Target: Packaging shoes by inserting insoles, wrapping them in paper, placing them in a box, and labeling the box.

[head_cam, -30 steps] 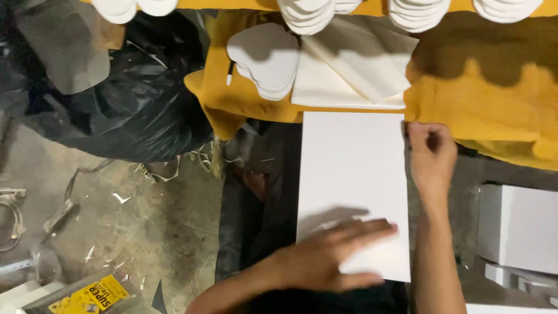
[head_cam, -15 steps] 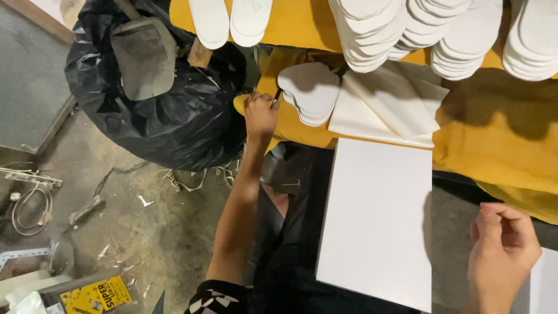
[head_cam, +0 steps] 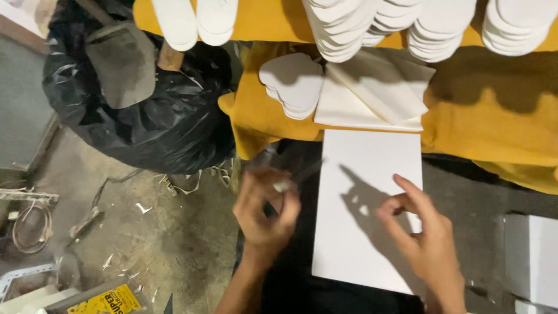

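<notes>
I see a white rectangular sheet (head_cam: 372, 197) lying flat in front of me, its long axis running away from my body toward the desk (head_cam: 494, 116) draped in yellow cloth; its far short edge meets the folded white fabric (head_cam: 378, 96) there. My right hand (head_cam: 421, 235) is the nearer of the two; it hangs over the sheet's right half, fingers (head_cam: 407, 189) loosely curled and spread, holding nothing, and I cannot tell whether the tips touch the surface. My left hand (head_cam: 267, 212) sits just off the sheet's left long edge, so the sheet lies to its right; its fingers are closed narrowly on a small pale object (head_cam: 283, 186), blurred, which I cannot identify. Beyond the fabric sits a stack of white sole-shaped cutouts (head_cam: 293, 84); more stacks (head_cam: 349, 26) line the desk's far side. A black plastic bag (head_cam: 151, 110) bulges to the left above a littered concrete floor (head_cam: 145, 232); a white box (head_cam: 532, 259) stands to my right.
</notes>
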